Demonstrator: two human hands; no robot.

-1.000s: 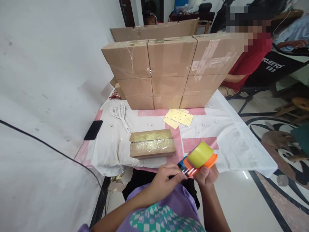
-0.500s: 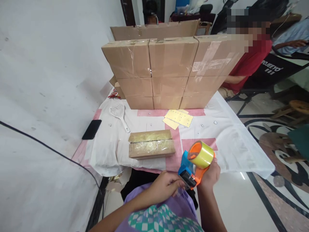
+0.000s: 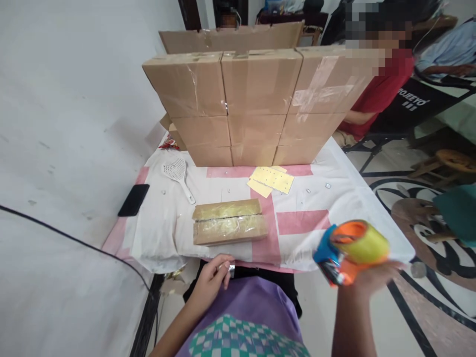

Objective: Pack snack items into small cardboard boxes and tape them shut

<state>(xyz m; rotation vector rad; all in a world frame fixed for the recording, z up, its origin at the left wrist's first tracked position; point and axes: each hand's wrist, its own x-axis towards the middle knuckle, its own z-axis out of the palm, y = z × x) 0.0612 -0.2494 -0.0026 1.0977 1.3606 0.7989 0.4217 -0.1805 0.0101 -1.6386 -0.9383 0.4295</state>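
Observation:
My right hand (image 3: 375,277) is wrapped round a tape dispenser (image 3: 327,258), blue and orange with a yellow-rimmed tape roll (image 3: 372,243) on it, blurred by motion over the table's front right edge. My left hand (image 3: 213,275) pinches a short shiny piece of tape (image 3: 232,269) between thumb and fingers, just in front of the table edge. Behind that hand a small cardboard box (image 3: 230,233) lies on the cloth. Glossy tape covers its top, where a dark seam runs lengthwise.
A wall of stacked cardboard boxes (image 3: 256,99) stands at the back. On the white and pink cloth (image 3: 301,223) lie a white slotted skimmer (image 3: 176,171), yellow perforated sheets (image 3: 273,179) and a black phone (image 3: 134,200). A person in red (image 3: 394,94) sits beyond, at the right.
My right hand has swung right with the tape dispenser. My left hand has moved left, away from the dispenser, with a piece of tape now showing in its fingers.

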